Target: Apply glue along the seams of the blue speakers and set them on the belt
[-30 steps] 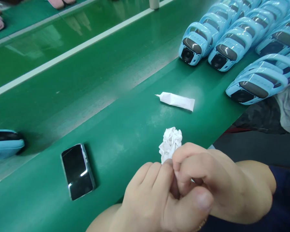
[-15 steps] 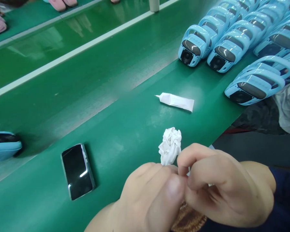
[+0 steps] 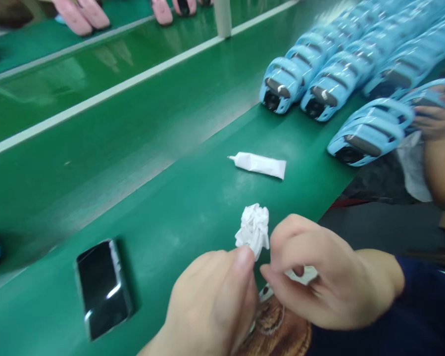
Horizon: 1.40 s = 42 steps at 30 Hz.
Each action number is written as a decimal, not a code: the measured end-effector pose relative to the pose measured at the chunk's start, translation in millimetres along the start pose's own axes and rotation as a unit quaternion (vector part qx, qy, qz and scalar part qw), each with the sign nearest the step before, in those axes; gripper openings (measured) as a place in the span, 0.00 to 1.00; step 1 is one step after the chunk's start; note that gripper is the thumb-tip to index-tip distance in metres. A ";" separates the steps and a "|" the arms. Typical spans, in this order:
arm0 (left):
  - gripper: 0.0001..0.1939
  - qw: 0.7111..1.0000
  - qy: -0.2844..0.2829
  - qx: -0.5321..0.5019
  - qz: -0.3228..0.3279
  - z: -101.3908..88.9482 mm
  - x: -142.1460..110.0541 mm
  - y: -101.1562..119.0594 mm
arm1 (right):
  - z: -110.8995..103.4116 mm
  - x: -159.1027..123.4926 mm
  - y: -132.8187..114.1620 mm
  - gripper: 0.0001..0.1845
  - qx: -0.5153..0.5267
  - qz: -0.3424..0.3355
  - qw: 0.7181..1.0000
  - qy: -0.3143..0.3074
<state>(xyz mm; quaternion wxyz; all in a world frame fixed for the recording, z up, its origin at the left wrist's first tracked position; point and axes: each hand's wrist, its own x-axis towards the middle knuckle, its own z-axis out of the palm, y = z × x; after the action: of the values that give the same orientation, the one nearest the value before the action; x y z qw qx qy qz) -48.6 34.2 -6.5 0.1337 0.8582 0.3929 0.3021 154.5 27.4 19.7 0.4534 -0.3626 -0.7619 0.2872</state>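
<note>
My left hand (image 3: 211,296) is closed, thumb on top, just in front of a crumpled white tissue (image 3: 255,228) on the green bench. To its right, my right hand (image 3: 319,274) is curled with thumb and fingers bent towards the left. A bit of whitish material (image 3: 307,275) shows inside its palm. Between and below the hands, a small pale piece with a dark spot (image 3: 266,292) shows partly; what the fingers grip is hidden. Beyond the tissue lies a white squeeze tube (image 3: 260,165) with a thin nozzle pointing left.
A black-screened phone (image 3: 103,289) lies at left on the green bench (image 3: 163,217). Rows of light-blue handled casings with speaker cones (image 3: 281,86) fill the back right. Another person's hand (image 3: 439,116) is at a blue casing (image 3: 372,131). Pink parts (image 3: 81,15) lie across the far side.
My hands have moved apart slightly, opening a gap between the fingertips. The camera view has shifted, and the other person's hand and forearm at right now show more fully.
</note>
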 end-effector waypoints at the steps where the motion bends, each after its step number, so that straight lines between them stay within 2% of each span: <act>1: 0.41 0.999 -0.004 0.037 0.030 2.0 7.4 -5.7 | -0.3 -1.5 7.2 0.12 -0.021 0.006 0.999 0.038; 3: 0.37 0.994 -0.005 0.108 0.030 12.2 19.1 -25.5 | -3.3 -9.4 26.9 0.10 -0.082 0.070 0.991 0.082; 5: 0.34 0.994 0.002 0.085 -0.073 30.4 27.4 -53.3 | -10.5 -24.0 52.6 0.09 -0.133 0.148 0.976 0.093; 6: 0.33 0.987 0.013 0.062 -0.146 40.7 30.4 -68.0 | -15.0 -33.4 66.7 0.08 -0.155 0.169 0.967 0.108; 9: 0.31 0.950 0.046 -0.028 -0.307 65.4 34.8 -105.4 | -24.4 -64.6 107.5 0.04 -0.201 0.196 0.947 0.159; 11: 0.33 0.923 0.069 -0.112 -0.362 71.4 34.7 -120.6 | -23.2 -82.9 130.0 0.01 -0.215 0.198 0.937 0.189; 13: 0.38 0.898 0.097 -0.185 -0.387 70.6 34.1 -128.3 | -16.4 -95.9 146.3 0.06 -0.226 0.181 0.934 0.209; 16: 0.42 0.884 0.112 -0.210 -0.402 66.4 34.0 -132.7 | -4.7 -105.5 159.4 0.09 -0.235 0.144 0.935 0.222; 22: 0.45 0.903 0.027 -0.138 -0.405 72.1 33.0 -145.7 | -0.3 -108.2 163.5 0.07 -0.253 0.107 0.935 0.224; 26: 0.41 0.911 -0.008 -0.112 -0.398 76.9 30.3 -157.3 | -0.5 -107.4 161.6 0.07 -0.264 0.100 0.934 0.219; 30: 0.35 0.904 -0.069 -0.069 -0.416 75.3 29.5 -161.8 | -0.6 -106.7 160.8 0.07 -0.271 0.100 0.932 0.218; 33: 0.34 0.909 -0.074 -0.058 -0.406 74.6 30.6 -159.8 | 0.5 -106.5 160.6 0.07 -0.278 0.105 0.931 0.214; 37: 0.36 0.912 -0.068 -0.060 -0.401 74.8 32.4 -155.4 | 2.1 -105.7 158.2 0.10 -0.284 0.125 0.931 0.194; 40: 0.37 0.915 -0.061 -0.060 -0.393 74.7 33.2 -152.9 | -13.0 -102.6 156.1 0.12 -0.282 0.167 0.929 0.171; 42: 0.36 0.920 -0.056 -0.059 -0.383 74.6 33.2 -151.7 | -37.7 -98.0 156.3 0.16 -0.296 0.228 0.908 0.189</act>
<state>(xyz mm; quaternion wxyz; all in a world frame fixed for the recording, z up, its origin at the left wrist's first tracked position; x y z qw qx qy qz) -75.3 159.3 -122.0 0.3115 0.6482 0.6650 0.2015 265.9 41.3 -131.5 0.3832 -0.6912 -0.6087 0.0702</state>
